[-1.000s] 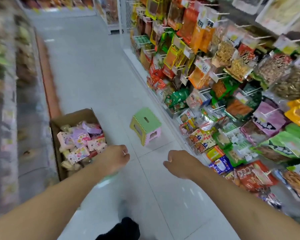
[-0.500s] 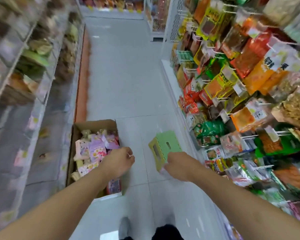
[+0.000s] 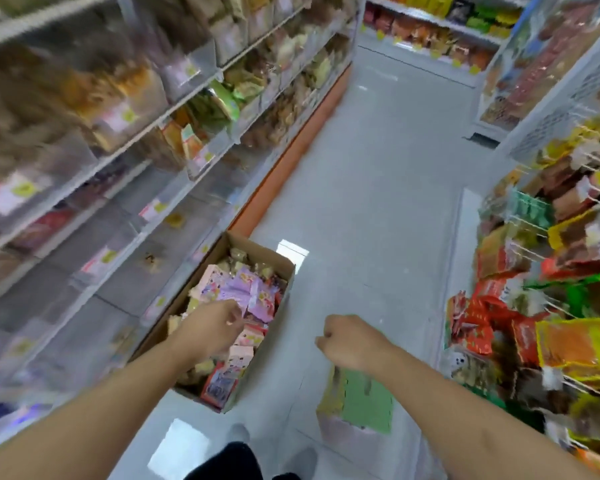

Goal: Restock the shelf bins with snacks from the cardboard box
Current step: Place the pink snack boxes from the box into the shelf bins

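Cardboard box [image 3: 284, 271] on floor beside left shelves [image 3: 125, 140]; stool [image 3: 364, 403] right of it.

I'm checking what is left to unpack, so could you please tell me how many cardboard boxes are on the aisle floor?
1. The cardboard box stands open on the floor against the left shelving, under the left hand. Others may be hidden outside the view.

I saw a green-topped stool [image 3: 366, 400] standing on the grey floor [image 3: 368, 202], with hanging snack packets [image 3: 520, 306] just right of the stool.
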The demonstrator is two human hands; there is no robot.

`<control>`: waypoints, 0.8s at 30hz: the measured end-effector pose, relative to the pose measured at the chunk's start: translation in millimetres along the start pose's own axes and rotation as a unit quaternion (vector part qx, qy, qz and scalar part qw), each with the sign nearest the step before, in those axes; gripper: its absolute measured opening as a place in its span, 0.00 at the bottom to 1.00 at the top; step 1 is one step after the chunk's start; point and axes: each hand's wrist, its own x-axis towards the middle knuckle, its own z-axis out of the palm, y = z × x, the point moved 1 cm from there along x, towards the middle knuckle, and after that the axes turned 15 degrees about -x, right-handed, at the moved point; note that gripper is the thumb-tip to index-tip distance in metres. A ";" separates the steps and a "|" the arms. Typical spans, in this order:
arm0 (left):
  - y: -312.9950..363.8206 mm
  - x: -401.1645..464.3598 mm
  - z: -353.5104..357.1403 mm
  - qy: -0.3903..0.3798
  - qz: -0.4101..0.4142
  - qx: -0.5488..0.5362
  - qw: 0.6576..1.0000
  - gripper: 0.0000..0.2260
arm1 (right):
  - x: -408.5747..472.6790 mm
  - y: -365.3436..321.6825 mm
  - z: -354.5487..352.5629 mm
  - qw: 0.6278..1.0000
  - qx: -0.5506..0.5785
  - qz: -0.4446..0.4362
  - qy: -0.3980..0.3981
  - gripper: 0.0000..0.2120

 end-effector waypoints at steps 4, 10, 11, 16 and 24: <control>-17.1 15.1 -14.2 0.038 -0.041 -0.035 0.998 0.13 | 50.8 -28.6 -33.0 0.997 -0.059 -0.056 -0.011 0.14; -53.7 33.6 -34.4 0.094 -0.096 -0.098 0.986 0.14 | 108.4 -89.3 -77.2 0.985 -0.114 -0.129 -0.028 0.12; -59.1 35.3 -36.5 0.106 -0.105 -0.108 0.983 0.14 | 117.9 -100.4 -82.0 0.981 -0.125 -0.146 -0.035 0.12; -83.2 44.8 -35.3 0.171 -0.184 -0.186 0.950 0.09 | 175.3 -150.0 -92.7 0.954 -0.183 -0.232 -0.059 0.12; -138.7 107.1 19.1 0.289 -0.313 -0.310 0.850 0.12 | 332.6 -208.2 -72.6 0.897 -0.246 -0.348 -0.115 0.13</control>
